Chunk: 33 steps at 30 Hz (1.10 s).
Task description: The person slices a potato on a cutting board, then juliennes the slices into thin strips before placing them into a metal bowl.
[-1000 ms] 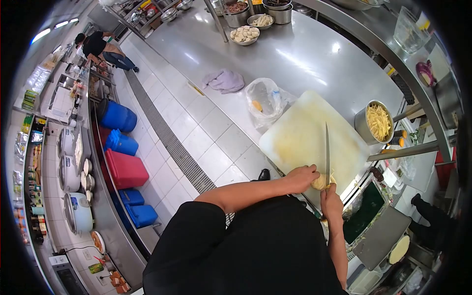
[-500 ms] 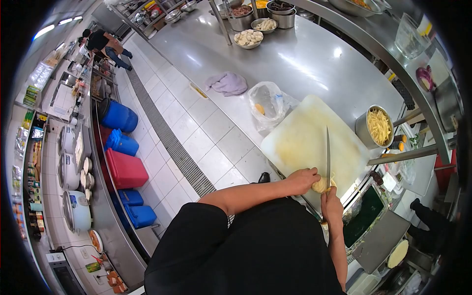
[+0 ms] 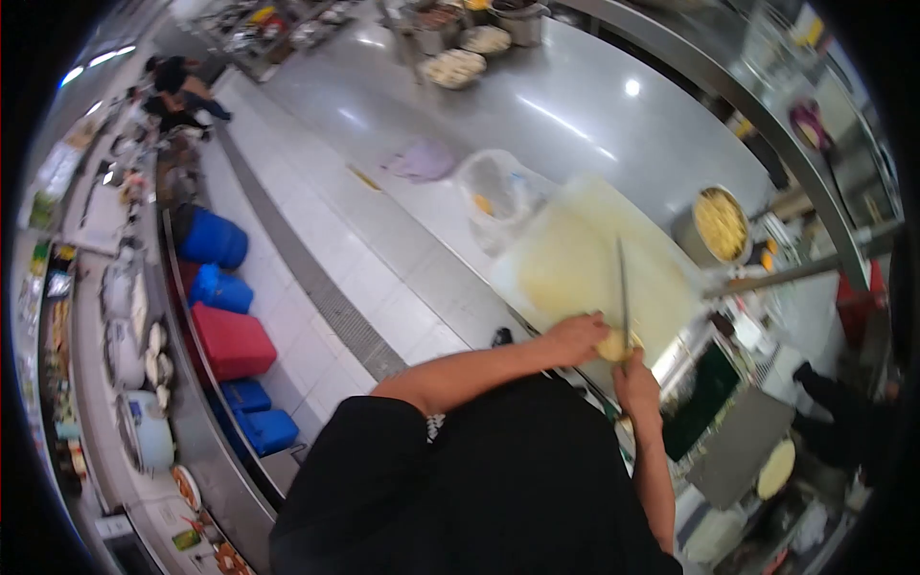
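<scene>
Left hand (image 3: 577,339), fingers round one pale lump (image 3: 611,346); right hand (image 3: 637,387), fingers round one knife (image 3: 624,287); one board (image 3: 565,251).

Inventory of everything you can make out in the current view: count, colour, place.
Knife: one, grey blade, over the board
Food piece: one, pale yellow, beside the blade
Cutting board: one, yellowish white, on the table
Table: one, steel grey, centre to top
Plastic bag: one, clear, by the board
Cloth: one, lilac, table edge
Pot: one, metallic, yellow strips inside, right of board
Red bin: one, under left counter
Blue bins: four, same row
Other people: two, dark clothes, upper left and right edge
Shelf and counter clutter: too blurred to count
Left hand: one, on the food piece
Right hand: one, on the knife
</scene>
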Available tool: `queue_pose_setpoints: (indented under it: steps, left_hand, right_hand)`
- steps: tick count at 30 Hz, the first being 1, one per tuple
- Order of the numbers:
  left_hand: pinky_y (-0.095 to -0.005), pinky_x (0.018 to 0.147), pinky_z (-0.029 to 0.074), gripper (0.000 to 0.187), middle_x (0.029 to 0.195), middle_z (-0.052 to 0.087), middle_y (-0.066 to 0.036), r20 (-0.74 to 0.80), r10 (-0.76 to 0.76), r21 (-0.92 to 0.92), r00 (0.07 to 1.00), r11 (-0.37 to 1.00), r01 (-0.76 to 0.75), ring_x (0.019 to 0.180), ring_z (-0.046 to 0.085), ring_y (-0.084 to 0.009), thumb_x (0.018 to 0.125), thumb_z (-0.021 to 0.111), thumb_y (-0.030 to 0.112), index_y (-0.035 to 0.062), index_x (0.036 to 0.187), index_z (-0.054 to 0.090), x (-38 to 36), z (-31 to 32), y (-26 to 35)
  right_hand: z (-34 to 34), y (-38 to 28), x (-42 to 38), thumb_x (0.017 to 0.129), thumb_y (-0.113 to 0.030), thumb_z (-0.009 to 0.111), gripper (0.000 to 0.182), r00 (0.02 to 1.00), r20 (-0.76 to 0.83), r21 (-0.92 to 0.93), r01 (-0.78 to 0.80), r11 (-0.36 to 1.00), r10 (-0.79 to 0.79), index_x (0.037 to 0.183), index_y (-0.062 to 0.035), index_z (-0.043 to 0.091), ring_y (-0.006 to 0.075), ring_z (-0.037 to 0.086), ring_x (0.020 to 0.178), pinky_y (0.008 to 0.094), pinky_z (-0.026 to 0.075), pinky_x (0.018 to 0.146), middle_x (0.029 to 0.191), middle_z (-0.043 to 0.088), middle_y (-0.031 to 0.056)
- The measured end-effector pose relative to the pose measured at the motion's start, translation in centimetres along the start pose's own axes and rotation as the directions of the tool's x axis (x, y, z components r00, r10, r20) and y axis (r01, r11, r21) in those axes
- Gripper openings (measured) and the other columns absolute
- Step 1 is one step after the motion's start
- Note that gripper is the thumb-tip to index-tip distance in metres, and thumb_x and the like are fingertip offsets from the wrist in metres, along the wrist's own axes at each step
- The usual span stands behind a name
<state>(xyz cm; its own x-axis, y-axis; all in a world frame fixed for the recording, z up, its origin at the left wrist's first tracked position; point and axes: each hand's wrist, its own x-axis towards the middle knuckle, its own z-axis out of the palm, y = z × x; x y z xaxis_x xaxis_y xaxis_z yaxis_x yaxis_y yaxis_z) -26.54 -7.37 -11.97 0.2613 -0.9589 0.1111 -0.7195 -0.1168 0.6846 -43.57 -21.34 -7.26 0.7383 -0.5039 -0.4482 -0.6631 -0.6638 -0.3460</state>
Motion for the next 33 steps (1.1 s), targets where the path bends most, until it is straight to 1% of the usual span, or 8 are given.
queue_pose_setpoints:
  steps: [3,7,16,20,24,28,31,33]
  left_hand:
    - [-0.0493,0.097,0.052,0.036,0.114,0.062,-0.017,-0.082,0.065,0.028,0.994,0.998,-0.063,0.110,0.063,-0.0386,0.080,0.080,0.016,0.0044,0.111,0.067,-0.5,1.7,-1.2]
    - [-0.0450,0.092,0.054,0.037,0.112,0.058,-0.014,0.070,-0.093,-0.022,0.993,0.995,0.095,0.107,0.063,-0.0361,0.081,0.079,0.015,0.0071,0.114,0.064,0.0,-1.4,1.1]
    - [-0.0456,0.092,0.054,0.031,0.110,0.063,-0.013,0.197,-0.027,0.006,0.980,1.000,0.027,0.106,0.064,-0.0351,0.085,0.070,0.011,0.0055,0.116,0.068,2.8,-4.1,2.1]
    - [-0.0466,0.091,0.054,0.030,0.109,0.064,-0.013,0.275,-0.070,0.030,0.959,0.998,0.064,0.105,0.065,-0.0354,0.085,0.068,0.008,0.0045,0.114,0.069,3.7,-2.9,2.4]
    - [-0.0469,0.092,0.054,0.030,0.110,0.064,-0.014,0.255,-0.056,0.054,0.965,0.998,0.043,0.105,0.065,-0.0355,0.085,0.069,0.007,0.0043,0.114,0.069,3.7,-2.3,2.0]
    - [-0.0465,0.089,0.056,0.027,0.107,0.067,-0.013,0.193,-0.016,0.028,0.981,1.000,0.011,0.102,0.067,-0.0355,0.085,0.064,0.003,0.0055,0.111,0.072,3.6,-2.2,1.9]
    - [-0.0466,0.090,0.055,0.028,0.106,0.067,-0.013,0.207,-0.028,0.013,0.978,1.000,0.026,0.102,0.067,-0.0354,0.085,0.064,0.003,0.0058,0.112,0.071,3.7,-2.4,1.9]
    - [-0.0467,0.090,0.055,0.028,0.106,0.066,-0.013,0.229,-0.029,0.037,0.973,0.999,0.021,0.102,0.066,-0.0356,0.085,0.067,0.005,0.0061,0.112,0.070,3.8,-2.2,1.5]
  right_hand:
    - [-1.2,-0.8,-0.7,0.100,-0.039,0.057,0.060,0.999,0.045,0.004,-0.008,1.000,0.008,0.143,-0.0010,0.040,0.0491,0.071,0.093,0.0595,0.055,0.082,0.096,0.074,0.0288]
    - [-1.7,-0.4,-1.6,0.103,-0.035,0.056,0.050,0.999,0.010,0.097,0.044,0.994,-0.045,0.140,-0.0055,0.042,0.0504,0.070,0.091,0.0598,0.054,0.080,0.093,0.073,0.0299]
    - [-5.8,-2.4,-3.5,0.105,-0.034,0.054,0.045,0.994,-0.062,0.084,0.098,0.992,-0.093,0.136,-0.0025,0.046,0.0495,0.070,0.082,0.0588,0.053,0.075,0.085,0.072,0.0282]
    - [-7.4,-3.1,-4.9,0.107,-0.037,0.051,0.043,0.989,0.146,0.006,-0.015,1.000,0.014,0.130,-0.0017,0.047,0.0491,0.071,0.080,0.0594,0.053,0.075,0.082,0.072,0.0285]
    - [-7.2,-2.4,-7.7,0.106,-0.038,0.051,0.041,0.992,0.123,-0.001,0.005,1.000,-0.005,0.126,-0.0026,0.048,0.0487,0.071,0.076,0.0604,0.053,0.072,0.078,0.071,0.0272]
    - [-0.9,0.2,-4.1,0.106,-0.035,0.054,0.037,0.994,-0.080,-0.038,0.065,0.997,-0.068,0.123,-0.0033,0.050,0.0452,0.070,0.068,0.0575,0.053,0.064,0.071,0.070,0.0224]
    - [-3.1,-1.6,-3.0,0.105,-0.034,0.055,0.037,0.985,-0.115,-0.056,0.119,0.991,-0.125,0.123,-0.0020,0.050,0.0458,0.070,0.068,0.0584,0.053,0.063,0.071,0.069,0.0223]
    - [-6.9,-3.4,-4.2,0.105,-0.034,0.055,0.035,0.997,0.058,0.019,0.048,0.999,-0.049,0.117,-0.0018,0.050,0.0465,0.070,0.069,0.0590,0.053,0.063,0.072,0.070,0.0232]
